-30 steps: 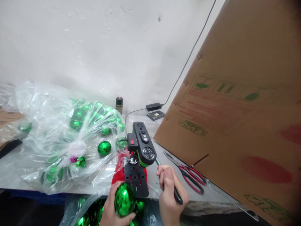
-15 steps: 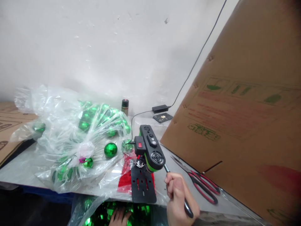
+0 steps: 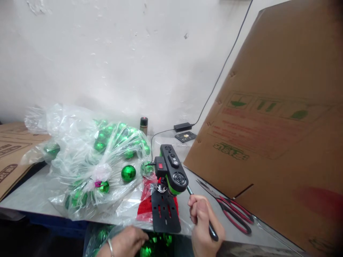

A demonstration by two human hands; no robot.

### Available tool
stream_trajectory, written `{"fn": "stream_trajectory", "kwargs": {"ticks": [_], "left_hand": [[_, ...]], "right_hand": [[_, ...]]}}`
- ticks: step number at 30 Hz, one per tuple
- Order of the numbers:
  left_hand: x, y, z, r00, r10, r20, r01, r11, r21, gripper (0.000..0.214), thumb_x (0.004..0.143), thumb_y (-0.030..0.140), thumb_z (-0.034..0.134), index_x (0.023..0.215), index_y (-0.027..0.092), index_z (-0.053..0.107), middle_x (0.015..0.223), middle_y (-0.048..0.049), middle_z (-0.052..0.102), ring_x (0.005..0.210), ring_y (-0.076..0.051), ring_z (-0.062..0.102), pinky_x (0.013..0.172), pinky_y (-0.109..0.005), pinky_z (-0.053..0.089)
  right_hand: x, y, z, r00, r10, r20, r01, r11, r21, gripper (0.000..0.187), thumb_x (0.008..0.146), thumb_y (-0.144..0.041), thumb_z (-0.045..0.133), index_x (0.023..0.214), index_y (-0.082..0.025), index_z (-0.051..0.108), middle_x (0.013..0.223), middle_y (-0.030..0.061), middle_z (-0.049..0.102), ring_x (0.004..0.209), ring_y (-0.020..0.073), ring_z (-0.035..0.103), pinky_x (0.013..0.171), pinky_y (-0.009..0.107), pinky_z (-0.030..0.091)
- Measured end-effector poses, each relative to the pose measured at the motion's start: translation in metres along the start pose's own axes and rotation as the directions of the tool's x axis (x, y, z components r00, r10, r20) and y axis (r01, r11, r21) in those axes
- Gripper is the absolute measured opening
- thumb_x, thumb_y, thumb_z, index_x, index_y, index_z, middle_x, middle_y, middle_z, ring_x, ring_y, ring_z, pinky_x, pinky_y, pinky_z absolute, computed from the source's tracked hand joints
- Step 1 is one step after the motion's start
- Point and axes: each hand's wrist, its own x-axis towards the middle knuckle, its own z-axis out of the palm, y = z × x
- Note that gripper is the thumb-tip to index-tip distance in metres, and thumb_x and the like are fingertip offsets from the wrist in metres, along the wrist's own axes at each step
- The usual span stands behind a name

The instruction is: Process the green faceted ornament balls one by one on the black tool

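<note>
My right hand point(image 3: 205, 225) is wrapped round the black handle of a thin metal-shafted tool point(image 3: 213, 232); its tip is hidden behind a black-and-green electric device point(image 3: 174, 169). That device has a red switch and stands on a black slotted plate point(image 3: 166, 214). At the bottom edge my left hand point(image 3: 127, 241), with a bangle on the wrist, has its fingers curled together above shiny green faceted balls point(image 3: 150, 248) below the table's edge. What lies between those fingers, if anything, I cannot make out.
Clear plastic bags point(image 3: 72, 153) with green balls cover the table's left side. A loose-looking green ball point(image 3: 128, 173) lies by them. Red-handled scissors point(image 3: 235, 214) rest before a big carton point(image 3: 268, 142). A power adapter point(image 3: 183, 126), black card point(image 3: 185, 136) and spray can point(image 3: 144, 125) stand behind.
My left hand has come up and left from among the green balls, its fingers now curled and wrist in view. The right hand keeps its hold; the view has shifted slightly.
</note>
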Motion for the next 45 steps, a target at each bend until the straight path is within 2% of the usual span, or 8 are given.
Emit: {"fn": "stream_trajectory", "kwargs": {"ticks": [5,8,15,19,23,27,38,45], "left_hand": [[0.072,0.043,-0.109,0.880,0.026,-0.475,-0.085,0.991,-0.103,0.037,0.086,0.049,0.082,0.116,0.028,0.084,0.129,-0.0158,0.080,0.137,-0.043,0.070,0.130,-0.059,0.048],[0.111,0.044,-0.135,0.884,-0.086,-0.460,0.075,0.996,-0.043,0.058,0.067,0.035,0.090,0.122,0.023,0.076,0.146,-0.0206,0.070,0.150,-0.051,0.060,0.130,-0.069,0.042],[0.120,0.047,-0.125,0.838,-0.290,-0.462,0.155,0.939,-0.307,0.050,0.072,0.024,0.089,0.118,0.024,0.071,0.121,-0.0033,0.078,0.151,-0.045,0.062,0.132,-0.056,0.043],[0.099,0.074,-0.119,0.720,-0.559,-0.411,0.118,0.683,-0.721,0.037,0.086,0.029,0.087,0.117,0.020,0.069,0.118,-0.0055,0.081,0.150,-0.039,0.065,0.130,-0.052,0.050],[0.070,0.091,-0.080,0.776,-0.590,-0.224,0.032,0.391,-0.920,0.031,0.103,0.037,0.062,0.123,0.015,0.073,0.123,-0.0147,0.085,0.118,-0.030,0.084,0.108,-0.047,0.068],[0.054,0.087,-0.023,0.794,-0.607,-0.031,0.033,0.094,-0.995,0.042,0.093,0.047,0.079,0.123,0.018,0.077,0.117,-0.0145,0.088,0.103,-0.030,0.086,0.091,-0.042,0.072],[0.068,0.062,0.045,0.842,-0.347,-0.413,0.007,0.773,-0.635,0.090,0.081,0.074,0.089,0.146,0.020,0.058,0.152,-0.0206,0.072,0.149,-0.042,0.067,0.130,-0.059,0.049],[0.068,0.048,0.058,0.890,-0.139,-0.433,-0.016,0.942,-0.335,0.087,0.086,0.064,0.084,0.157,0.022,0.056,0.168,-0.0218,0.063,0.161,-0.047,0.055,0.138,-0.070,0.038]], "right_hand": [[0.004,-0.003,0.002,0.999,-0.025,0.040,0.025,1.000,0.013,0.057,0.118,-0.046,0.057,0.065,-0.023,0.054,0.065,-0.0007,0.056,0.057,0.0130,0.050,0.050,0.027,0.036],[0.007,-0.006,0.002,0.997,-0.041,0.062,0.040,0.999,0.015,0.057,0.118,-0.043,0.056,0.065,-0.023,0.053,0.065,-0.0008,0.056,0.058,0.0130,0.052,0.052,0.027,0.037],[0.011,-0.009,0.002,0.996,-0.031,0.084,0.029,0.999,0.023,0.057,0.118,-0.044,0.055,0.066,-0.024,0.050,0.064,-0.0010,0.054,0.062,0.0150,0.055,0.055,0.028,0.040],[0.010,-0.006,0.002,0.996,-0.028,0.086,0.025,0.999,0.035,0.055,0.119,-0.041,0.055,0.066,-0.024,0.050,0.064,-0.0012,0.052,0.063,0.0151,0.055,0.055,0.028,0.039],[0.009,-0.006,0.003,0.997,-0.027,0.079,0.024,0.999,0.049,0.053,0.119,-0.037,0.055,0.068,-0.024,0.051,0.066,-0.0012,0.054,0.065,0.0149,0.057,0.054,0.027,0.038],[0.015,-0.014,0.004,0.995,-0.058,0.081,0.056,0.998,0.026,0.053,0.119,-0.037,0.054,0.068,-0.024,0.051,0.064,-0.0024,0.053,0.063,0.0142,0.055,0.058,0.027,0.043],[0.029,-0.027,0.001,0.983,-0.080,0.167,0.089,0.995,-0.048,0.050,0.121,-0.036,0.048,0.072,-0.024,0.053,0.066,-0.0033,0.054,0.059,0.0123,0.054,0.057,0.025,0.044],[0.025,-0.026,0.001,0.980,-0.109,0.165,0.108,0.994,0.011,0.041,0.120,-0.023,0.048,0.079,-0.024,0.055,0.071,-0.0047,0.058,0.063,0.0097,0.059,0.061,0.019,0.048]]}}
